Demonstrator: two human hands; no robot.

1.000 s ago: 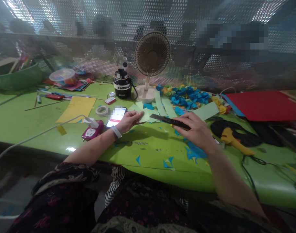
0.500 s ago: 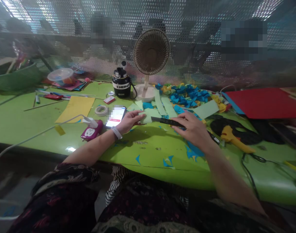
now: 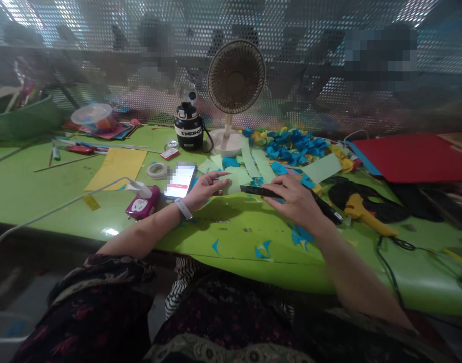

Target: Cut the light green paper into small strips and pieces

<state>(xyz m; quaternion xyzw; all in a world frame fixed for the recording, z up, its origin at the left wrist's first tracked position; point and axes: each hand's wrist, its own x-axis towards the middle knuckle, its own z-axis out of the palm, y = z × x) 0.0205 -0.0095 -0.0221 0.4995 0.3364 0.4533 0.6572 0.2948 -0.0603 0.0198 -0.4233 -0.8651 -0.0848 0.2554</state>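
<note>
My left hand lies open on the green table, its fingers spread beside a pale green paper piece. A smartphone with a lit screen lies just left of that hand. My right hand grips a long black tool, which runs across the palm, its tip pointing left towards the paper. Its other end sticks out past the hand. Pale green paper strips and blue scraps lie just beyond the right hand.
A desk fan and black flask stand at the back, before a perforated metal screen. Tape, yellow card, a pink device, red card and a yellow-handled tool lie around.
My left hand has lifted slightly off the pale green paper, its fingers spreading. The black tool has tilted a little in my right hand, and the view has shifted slightly.
</note>
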